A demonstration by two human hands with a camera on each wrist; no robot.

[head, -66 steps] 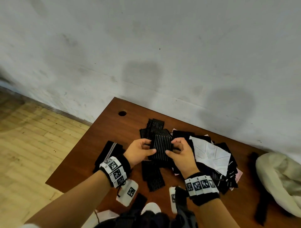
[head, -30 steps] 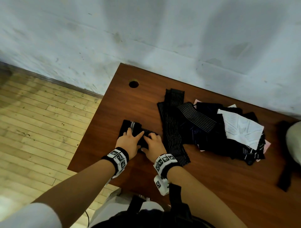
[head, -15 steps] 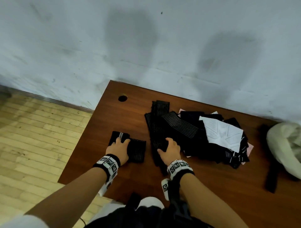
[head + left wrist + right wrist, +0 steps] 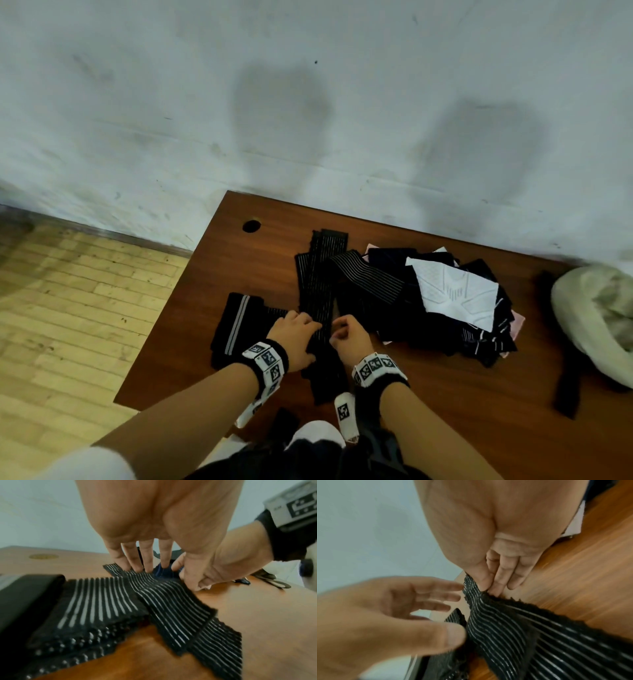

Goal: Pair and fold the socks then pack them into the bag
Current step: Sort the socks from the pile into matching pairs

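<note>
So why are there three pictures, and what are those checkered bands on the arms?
Those are a person's two arms, not a machine. The checkered wristbands carry small cameras. One picture comes from a camera on the person's head, looking down at the brown wooden table. The other two look along each hand. The right hand pinches the edge of a long black sock with thin white stripes. The left hand presses straight fingers on the same sock. Beside it lies a folded black sock bundle with a grey band, a pile of dark unsorted socks, and a pale cloth bag.
</note>
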